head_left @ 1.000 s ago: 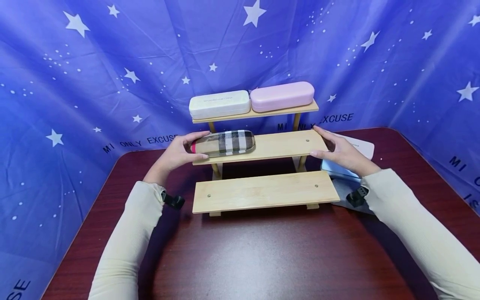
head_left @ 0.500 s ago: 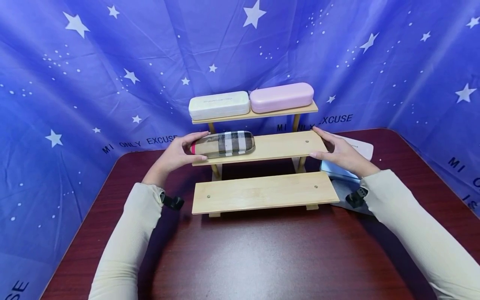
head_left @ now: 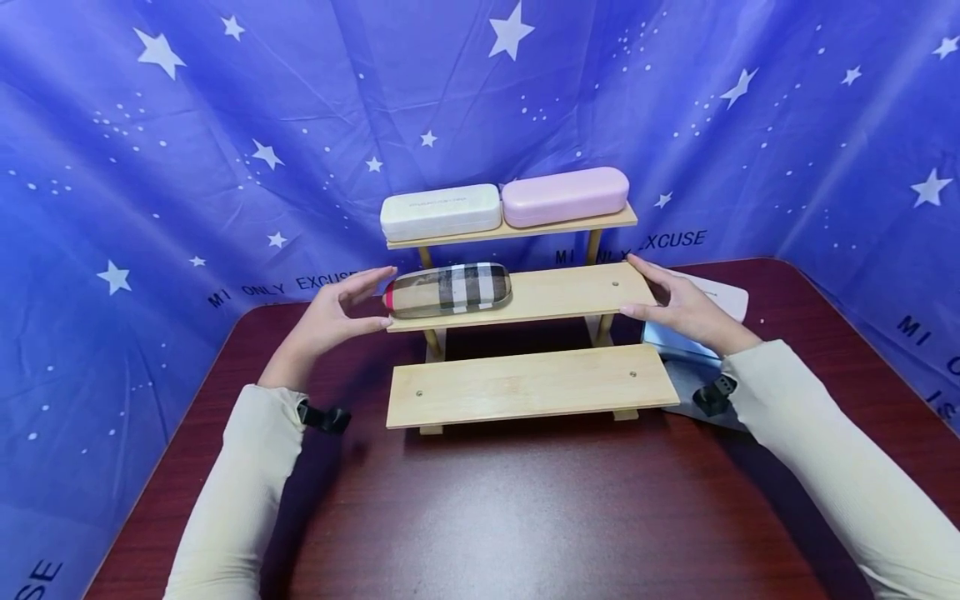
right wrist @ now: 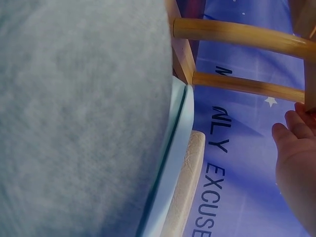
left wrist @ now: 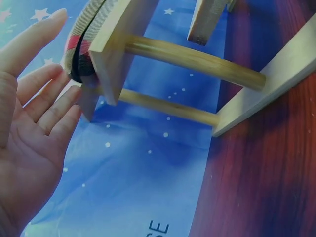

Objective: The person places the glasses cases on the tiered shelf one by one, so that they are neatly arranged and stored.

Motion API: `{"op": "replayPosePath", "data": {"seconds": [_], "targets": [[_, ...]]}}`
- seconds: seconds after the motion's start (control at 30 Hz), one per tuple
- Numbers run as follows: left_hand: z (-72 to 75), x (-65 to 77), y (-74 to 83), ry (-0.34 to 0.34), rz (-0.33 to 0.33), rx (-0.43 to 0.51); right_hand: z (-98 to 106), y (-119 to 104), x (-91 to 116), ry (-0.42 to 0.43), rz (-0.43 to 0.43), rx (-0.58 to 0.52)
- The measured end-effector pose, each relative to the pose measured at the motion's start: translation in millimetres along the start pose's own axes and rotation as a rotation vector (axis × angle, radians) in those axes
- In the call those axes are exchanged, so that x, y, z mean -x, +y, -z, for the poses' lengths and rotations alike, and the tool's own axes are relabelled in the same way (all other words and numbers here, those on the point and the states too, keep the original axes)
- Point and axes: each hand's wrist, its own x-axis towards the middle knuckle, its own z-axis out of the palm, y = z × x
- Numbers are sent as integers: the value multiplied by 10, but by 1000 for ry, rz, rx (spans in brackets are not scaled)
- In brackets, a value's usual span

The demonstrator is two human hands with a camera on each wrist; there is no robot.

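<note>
A plaid glasses case (head_left: 447, 290) lies along the left half of the middle shelf (head_left: 562, 287) of a three-tier wooden rack. My left hand (head_left: 324, 321) is just off the case's left end, thumb and fingers spread apart with nothing between them. In the left wrist view its palm shows, fingertips close to the case's red-striped end (left wrist: 74, 44). My right hand (head_left: 684, 307) holds the right end of the middle shelf, thumb at the front edge and forefinger at the back corner. The right wrist view shows only some of its fingers (right wrist: 289, 136), beside the rack's wood.
A white glasses case (head_left: 441, 212) and a pink one (head_left: 566, 197) sit on the top shelf. The bottom shelf (head_left: 525, 387) is in front. Under my right forearm lie a light blue case (head_left: 678, 340), a white case (head_left: 723, 296) and a grey-blue one (head_left: 693, 387). A starry curtain (head_left: 465, 100) hangs behind.
My left hand has let go of the plaid glasses case and drawn back to the left. The case stays on the middle shelf, and my right hand keeps its place.
</note>
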Motion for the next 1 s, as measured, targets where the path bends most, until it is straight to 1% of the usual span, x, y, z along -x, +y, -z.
{"op": "replayPosePath", "data": {"seconds": [0.1, 0.23, 0.33, 0.47, 0.57, 0.67, 0.8, 0.9, 1.0], "targets": [[20, 79, 14, 14, 3, 0, 23, 4, 0, -4, -15, 20], [5, 191, 32, 42, -29, 2, 29, -5, 2, -17, -24, 29], [-39, 288, 41, 47, -51, 11, 20, -16, 12, -28, -27, 26], [-110, 415, 62, 49, -84, 9, 19, -35, 47, -29, -26, 58], [-155, 499, 83, 62, -126, 10, 27, -49, 93, -23, -22, 87], [-192, 579, 100, 62, -148, 15, 47, -58, 162, -18, -7, 90], [-259, 666, 86, 28, -141, 17, 112, -61, 293, -8, -6, 96], [-339, 719, 59, -4, -116, 27, 172, -45, 420, -3, -11, 111], [-421, 765, 33, -33, -86, 27, 221, -4, 552, 1, 2, 119]]}}
